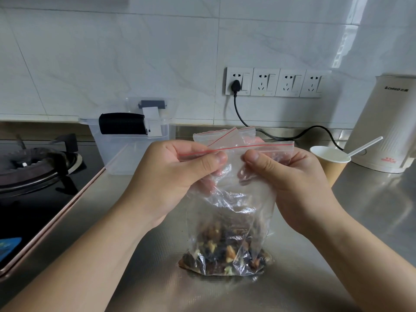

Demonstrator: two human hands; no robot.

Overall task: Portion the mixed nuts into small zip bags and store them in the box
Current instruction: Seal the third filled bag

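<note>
Both the left hand (180, 174) and right hand (290, 176) pinch the red zip strip of the clear plastic nut-filled bag (227, 221) standing on the steel surface (135, 255); an uneven press could leave gaps, spilling nuts later.

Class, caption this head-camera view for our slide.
Both hands pinch the red-lined top of a zip bag of mixed nuts standing on the steel counter.

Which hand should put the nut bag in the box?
Left, probably. The left hand grips the zip bag on the side nearer the clear box; the right hand sits farther away.
</note>
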